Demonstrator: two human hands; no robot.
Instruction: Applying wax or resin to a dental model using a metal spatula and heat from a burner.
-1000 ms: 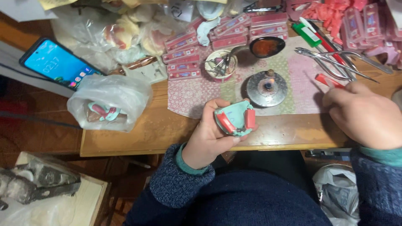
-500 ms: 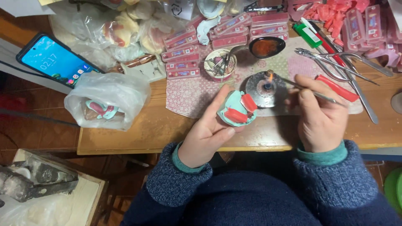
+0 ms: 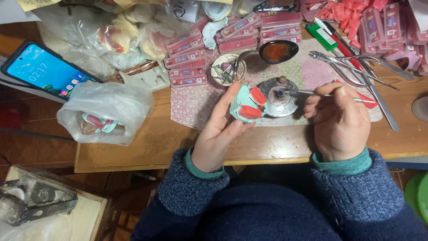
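Since before, my right hand [image 3: 339,119] slid its pinched tool [image 3: 321,94] onto the burner [image 3: 279,91]; my left hand [image 3: 221,129] grips the mold [image 3: 247,104] beside it.

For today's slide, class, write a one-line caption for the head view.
Left hand holds a mint-green cast with red wax while the right hand points a thin metal tool at a small burner.

Warm, even indoor light — soft shadows, sharp centre — slightly blurred edges.
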